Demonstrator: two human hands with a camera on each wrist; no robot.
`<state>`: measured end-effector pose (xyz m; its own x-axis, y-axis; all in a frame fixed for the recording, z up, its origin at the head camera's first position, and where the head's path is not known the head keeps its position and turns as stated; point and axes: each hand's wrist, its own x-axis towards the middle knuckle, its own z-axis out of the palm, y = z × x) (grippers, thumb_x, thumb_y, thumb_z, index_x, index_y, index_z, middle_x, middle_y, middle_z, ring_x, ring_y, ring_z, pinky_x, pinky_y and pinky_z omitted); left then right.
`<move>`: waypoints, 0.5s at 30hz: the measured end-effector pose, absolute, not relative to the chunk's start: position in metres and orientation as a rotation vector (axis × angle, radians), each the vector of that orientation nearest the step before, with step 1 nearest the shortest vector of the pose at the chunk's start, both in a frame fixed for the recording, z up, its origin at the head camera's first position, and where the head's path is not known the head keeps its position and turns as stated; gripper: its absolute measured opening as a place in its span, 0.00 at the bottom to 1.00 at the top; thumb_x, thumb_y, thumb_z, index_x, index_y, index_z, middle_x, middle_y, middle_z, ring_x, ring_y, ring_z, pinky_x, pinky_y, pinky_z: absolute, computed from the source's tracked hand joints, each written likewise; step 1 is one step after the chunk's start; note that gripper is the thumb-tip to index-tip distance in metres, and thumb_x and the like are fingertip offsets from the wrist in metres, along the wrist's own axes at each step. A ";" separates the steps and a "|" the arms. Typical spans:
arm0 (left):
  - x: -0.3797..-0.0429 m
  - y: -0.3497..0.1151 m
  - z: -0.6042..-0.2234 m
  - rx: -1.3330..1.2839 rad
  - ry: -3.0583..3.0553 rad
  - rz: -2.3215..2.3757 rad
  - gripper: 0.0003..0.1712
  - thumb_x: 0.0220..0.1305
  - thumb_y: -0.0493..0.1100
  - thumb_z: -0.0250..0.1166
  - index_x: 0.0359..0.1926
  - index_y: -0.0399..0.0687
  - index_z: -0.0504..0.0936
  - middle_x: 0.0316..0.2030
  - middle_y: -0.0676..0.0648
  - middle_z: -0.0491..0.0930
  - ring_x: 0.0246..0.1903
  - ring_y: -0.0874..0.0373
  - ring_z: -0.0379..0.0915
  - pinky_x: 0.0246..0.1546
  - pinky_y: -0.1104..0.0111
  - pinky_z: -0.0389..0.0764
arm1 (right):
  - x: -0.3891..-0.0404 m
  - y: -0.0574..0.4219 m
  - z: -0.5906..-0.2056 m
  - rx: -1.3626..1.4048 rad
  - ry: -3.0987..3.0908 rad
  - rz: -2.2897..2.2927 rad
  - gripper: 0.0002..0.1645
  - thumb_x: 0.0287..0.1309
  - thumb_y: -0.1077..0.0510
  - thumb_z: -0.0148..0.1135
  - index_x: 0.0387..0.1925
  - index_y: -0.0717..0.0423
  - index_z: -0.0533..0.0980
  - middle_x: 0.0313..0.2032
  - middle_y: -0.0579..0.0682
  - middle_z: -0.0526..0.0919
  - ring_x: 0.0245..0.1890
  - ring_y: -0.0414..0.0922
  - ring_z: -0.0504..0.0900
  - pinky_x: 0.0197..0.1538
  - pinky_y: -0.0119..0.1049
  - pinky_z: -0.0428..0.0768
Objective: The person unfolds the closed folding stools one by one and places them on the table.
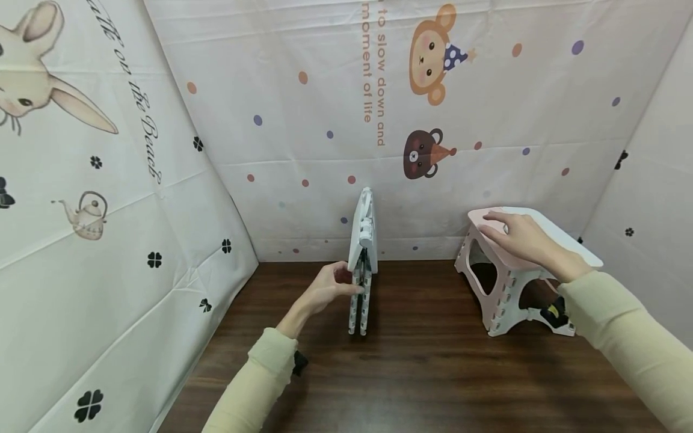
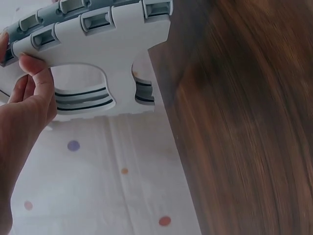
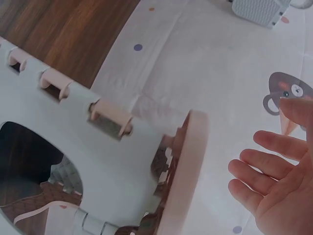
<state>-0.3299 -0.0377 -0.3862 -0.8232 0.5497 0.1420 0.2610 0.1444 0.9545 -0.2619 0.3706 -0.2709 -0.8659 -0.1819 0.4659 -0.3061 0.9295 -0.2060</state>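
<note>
Near the back wall, a folded pale grey-white folding stool [image 1: 364,240] stands on edge. My left hand [image 1: 331,284] grips its side, and in the left wrist view the thumb lies on the edge of the folded stool [image 2: 124,41] with fingers curled behind it at the leg opening. To the right stands an unfolded pink and white folding stool [image 1: 547,237] on its legs. Over its seat is my right hand [image 1: 514,236], holding nothing. The right wrist view has that hand's fingers [image 3: 266,169] loosely spread, beside the pink seat edge [image 3: 183,171].
Everything stands on a dark brown wood-grain surface [image 1: 411,373]. White printed sheets form a back wall [image 1: 303,126], a left wall [image 1: 130,313] and a right wall [image 1: 657,198] around it. The unfolded stool is close to the right wall.
</note>
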 end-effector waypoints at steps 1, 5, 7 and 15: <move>-0.330 -0.034 -0.386 0.796 2.178 1.741 0.25 0.51 0.39 0.74 0.50 0.39 0.76 0.43 0.44 0.81 0.41 0.57 0.78 0.43 0.65 0.80 | -0.262 0.369 -0.270 0.351 -2.643 0.388 0.29 0.68 0.47 0.53 0.58 0.66 0.73 0.40 0.68 0.82 0.24 0.55 0.78 0.42 0.51 0.75; -0.329 -0.023 -0.387 0.802 2.151 1.766 0.24 0.52 0.38 0.73 0.49 0.38 0.76 0.42 0.43 0.80 0.41 0.57 0.78 0.42 0.65 0.81 | -0.265 0.361 -0.265 0.347 -2.666 0.414 0.31 0.70 0.45 0.51 0.60 0.66 0.71 0.59 0.70 0.73 0.56 0.68 0.74 0.59 0.62 0.69; -0.328 -0.017 -0.388 0.804 2.124 1.790 0.23 0.52 0.37 0.73 0.49 0.38 0.75 0.41 0.44 0.80 0.40 0.57 0.77 0.42 0.65 0.81 | -0.268 0.356 -0.263 0.348 -2.685 0.440 0.32 0.70 0.44 0.49 0.61 0.67 0.70 0.60 0.70 0.72 0.60 0.68 0.71 0.61 0.62 0.67; -0.328 -0.003 -0.396 0.799 2.078 1.846 0.23 0.51 0.35 0.73 0.48 0.38 0.76 0.39 0.47 0.80 0.39 0.59 0.77 0.41 0.65 0.81 | -0.277 0.334 -0.252 0.417 -2.666 0.516 0.28 0.70 0.48 0.51 0.57 0.69 0.73 0.55 0.70 0.77 0.56 0.66 0.75 0.57 0.61 0.70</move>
<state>-0.3285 -0.0034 -0.3956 -0.8188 0.5483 0.1700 0.2334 0.0474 0.9712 -0.2769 0.3340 -0.2522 -0.8789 -0.2111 0.4278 -0.3554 0.8879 -0.2921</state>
